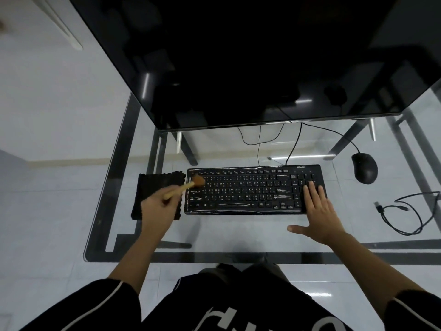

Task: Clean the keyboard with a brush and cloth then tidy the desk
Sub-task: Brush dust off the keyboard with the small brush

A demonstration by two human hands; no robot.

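A black keyboard (250, 189) lies across the middle of the glass desk (214, 232). My left hand (158, 211) grips a small wooden-handled brush (188, 185); its tan bristles rest on the keys at the keyboard's upper left corner. A dark cloth (152, 185) lies flat just left of the keyboard, partly under my left hand. My right hand (317, 216) lies flat with fingers spread on the keyboard's right end, over the number pad, thumb out on the glass.
A large dark monitor (250, 60) stands behind the keyboard. A black mouse (364, 168) sits at the right rear, its cord running under the monitor. A loose black cable (405, 216) is coiled at the right. The desk's front edge runs just below my hands.
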